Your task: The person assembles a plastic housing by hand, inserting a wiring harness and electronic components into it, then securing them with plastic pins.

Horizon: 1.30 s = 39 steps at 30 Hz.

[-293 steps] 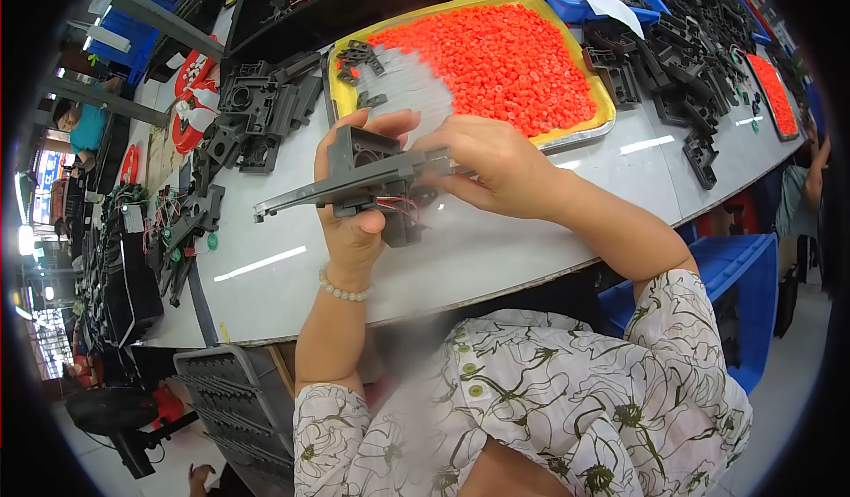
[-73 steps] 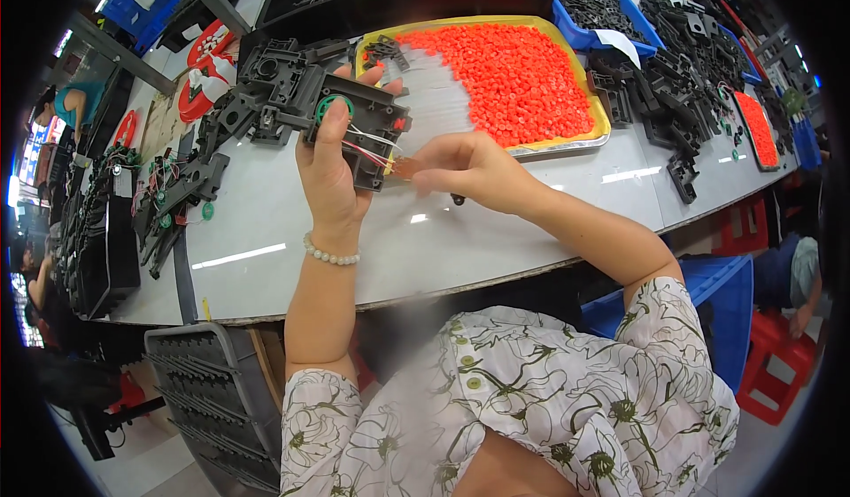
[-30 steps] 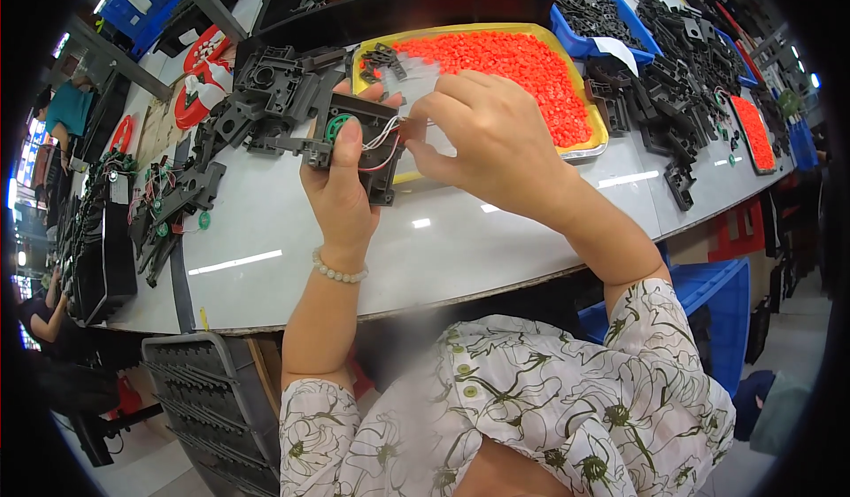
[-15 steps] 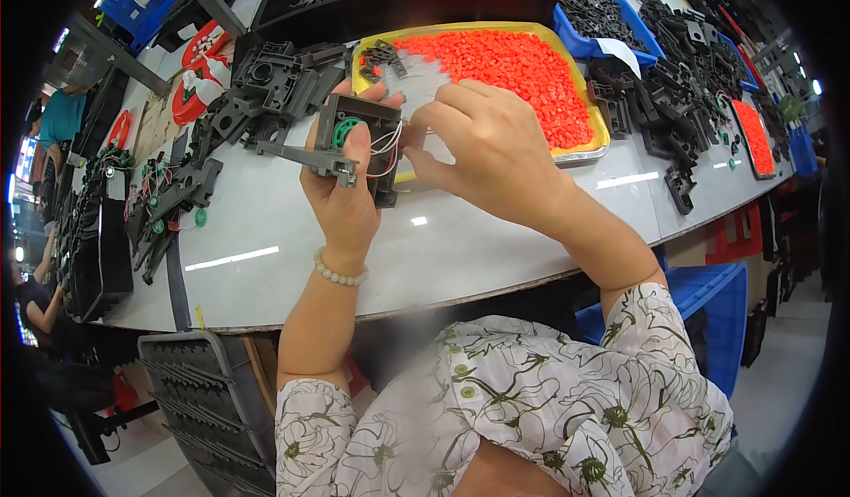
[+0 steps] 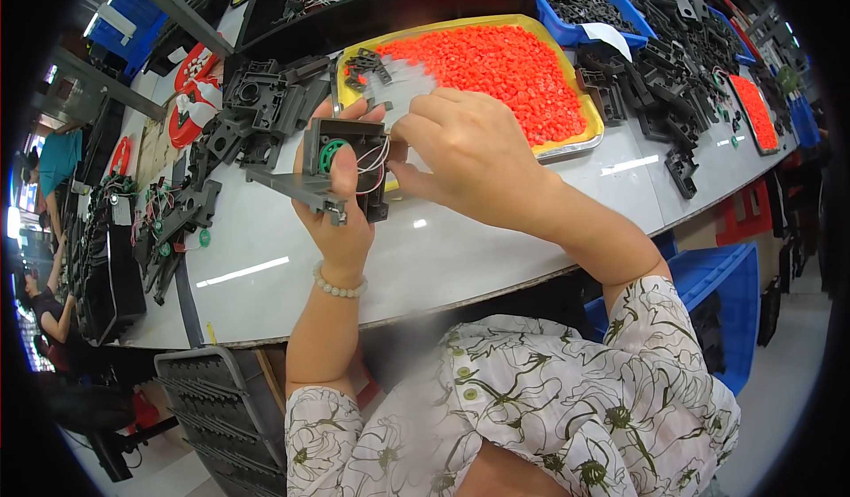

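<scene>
A dark grey plastic housing (image 5: 361, 132) rests in my left hand (image 5: 335, 218), with the thumb pressed over its front and the fingers behind. Inside it shows a round green part (image 5: 333, 154), and a long grey arm juts out to the left. Thin white and red wires (image 5: 375, 162) run out on the housing's right side. My right hand (image 5: 465, 147) is at that side, its fingers bent and pinched by the wires. Its fingertips are partly hidden, so whether they grip a wire or another small piece does not show.
Behind my hands lies a yellow-rimmed tray (image 5: 591, 125) of small orange-red pieces. Dark grey housings pile up at left (image 5: 257, 99) and right (image 5: 660, 116). A black bin (image 5: 398, 10) with wired parts and a blue bin (image 5: 553, 23) stand at the back. Another person (image 5: 53, 307) is at far left.
The housing and both hands have shifted slightly left and down in the picture, as has much of the scene. My left hand keeps its hold; my right fingers stay by the wires.
</scene>
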Each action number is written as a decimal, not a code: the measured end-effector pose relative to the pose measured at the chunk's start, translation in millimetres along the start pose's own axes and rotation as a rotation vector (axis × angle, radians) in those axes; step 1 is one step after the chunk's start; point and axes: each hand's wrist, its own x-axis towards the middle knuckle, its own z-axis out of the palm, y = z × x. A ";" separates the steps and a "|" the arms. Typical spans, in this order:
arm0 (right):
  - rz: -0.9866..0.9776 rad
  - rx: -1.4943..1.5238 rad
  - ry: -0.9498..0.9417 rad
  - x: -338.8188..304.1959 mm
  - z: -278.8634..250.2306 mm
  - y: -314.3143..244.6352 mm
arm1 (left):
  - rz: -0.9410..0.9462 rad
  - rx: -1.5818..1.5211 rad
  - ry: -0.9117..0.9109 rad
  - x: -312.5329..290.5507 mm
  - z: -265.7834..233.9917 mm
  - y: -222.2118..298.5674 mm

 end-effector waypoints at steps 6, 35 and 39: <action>0.001 0.096 0.136 -1.6 7.1 0.9 | -0.001 0.000 0.016 -1.0 1.0 2.9; 0.065 0.302 0.128 -6.6 14.2 8.7 | -0.062 -0.068 0.073 -1.3 1.5 1.5; 0.047 0.298 0.110 -7.2 16.8 6.6 | -0.038 -0.049 0.083 -2.7 0.8 0.1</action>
